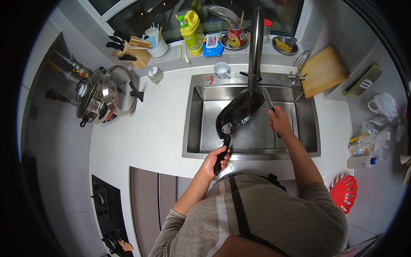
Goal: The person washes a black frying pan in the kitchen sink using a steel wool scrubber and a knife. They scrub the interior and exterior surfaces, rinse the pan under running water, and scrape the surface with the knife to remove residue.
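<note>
My left hand [216, 161] grips the black handle of a dark frying pan [236, 107], which is tilted on its side inside the stainless steel sink [205, 128]. Water from the tall faucet [256, 48] runs onto the wet pan. In my right hand [280, 121] is a kitchen knife [267, 98], held by its black handle with the blade pointing up towards the faucet. The blade is to the right of the pan; whether the two touch, I cannot tell.
A white cup [221, 70] stands behind the sink. A wooden cutting board [324, 72] leans at the right wall, near a small tap [298, 75]. Stacked pans and lids [104, 96] are on the left. The knife block [136, 53] and yellow detergent bottle [192, 33] line the sill.
</note>
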A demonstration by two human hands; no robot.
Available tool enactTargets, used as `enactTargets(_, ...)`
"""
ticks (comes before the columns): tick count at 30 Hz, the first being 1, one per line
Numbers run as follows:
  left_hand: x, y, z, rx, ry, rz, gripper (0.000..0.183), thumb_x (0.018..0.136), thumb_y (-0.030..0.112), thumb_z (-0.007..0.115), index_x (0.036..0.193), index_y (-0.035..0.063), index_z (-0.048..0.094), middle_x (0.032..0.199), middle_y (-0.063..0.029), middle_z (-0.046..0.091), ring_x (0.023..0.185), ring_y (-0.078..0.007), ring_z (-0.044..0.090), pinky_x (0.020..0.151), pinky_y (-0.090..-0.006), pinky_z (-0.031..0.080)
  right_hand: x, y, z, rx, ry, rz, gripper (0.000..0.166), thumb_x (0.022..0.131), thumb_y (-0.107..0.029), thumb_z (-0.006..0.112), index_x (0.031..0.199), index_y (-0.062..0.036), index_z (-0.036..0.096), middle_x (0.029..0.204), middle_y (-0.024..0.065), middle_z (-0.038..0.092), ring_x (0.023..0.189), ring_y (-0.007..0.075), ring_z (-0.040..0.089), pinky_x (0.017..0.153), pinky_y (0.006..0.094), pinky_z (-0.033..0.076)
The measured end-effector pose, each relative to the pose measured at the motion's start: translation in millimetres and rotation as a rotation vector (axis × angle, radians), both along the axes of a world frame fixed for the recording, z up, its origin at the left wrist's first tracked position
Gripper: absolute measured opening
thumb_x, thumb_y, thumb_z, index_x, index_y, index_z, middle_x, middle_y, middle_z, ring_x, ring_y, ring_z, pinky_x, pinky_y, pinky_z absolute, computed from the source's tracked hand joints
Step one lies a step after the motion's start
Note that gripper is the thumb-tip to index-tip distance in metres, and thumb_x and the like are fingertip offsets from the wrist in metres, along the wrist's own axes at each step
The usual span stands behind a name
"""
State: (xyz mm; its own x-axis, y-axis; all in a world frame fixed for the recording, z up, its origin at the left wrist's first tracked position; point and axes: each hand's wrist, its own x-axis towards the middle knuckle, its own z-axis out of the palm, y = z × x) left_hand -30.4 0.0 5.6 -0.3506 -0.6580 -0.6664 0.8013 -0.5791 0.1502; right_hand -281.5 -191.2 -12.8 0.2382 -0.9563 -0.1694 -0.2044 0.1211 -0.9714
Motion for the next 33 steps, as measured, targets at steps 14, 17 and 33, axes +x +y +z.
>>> enactTargets(14,-6.6,-6.8,19.4,0.000,-0.130,-0.015,0.020,0.093,0.025,0.056,0.091,0.0053,0.053,0.065,-0.0003,0.051,0.043,-0.0045,0.041,0.036,-0.0180,0.033,66.4,24.0,34.6,-0.646,0.512,0.099,0.050,0.076,-0.038,0.074,0.107,-0.0087,0.047,0.085,0.0175,0.063,0.078,0.0382,0.063,0.065,0.0429,0.048)
enactTargets(17,-12.2,-11.0,28.5,-0.100,-0.267,-0.085,0.015,0.091,0.019,0.058,0.087,0.0058,0.052,0.064,0.0004,0.049,0.044,-0.0042,0.042,0.035,-0.0188,0.033,70.5,20.8,35.3,-0.522,0.481,0.072,0.046,0.079,-0.036,0.071,0.104,-0.0069,0.046,0.086,0.0186,0.063,0.082,0.0400,0.062,0.066,0.0456,0.048)
enactTargets(33,-11.3,-61.3,52.1,-0.026,-0.359,-0.319,0.018,0.087,0.018,0.060,0.080,0.0048,0.051,0.061,-0.0014,0.049,0.042,-0.0073,0.043,0.031,-0.0186,0.029,83.8,-114.4,48.5,-0.704,0.482,0.202,0.032,0.082,-0.029,0.067,0.100,-0.0034,0.060,0.093,0.0217,0.063,0.088,0.0436,0.058,0.074,0.0452,0.048)
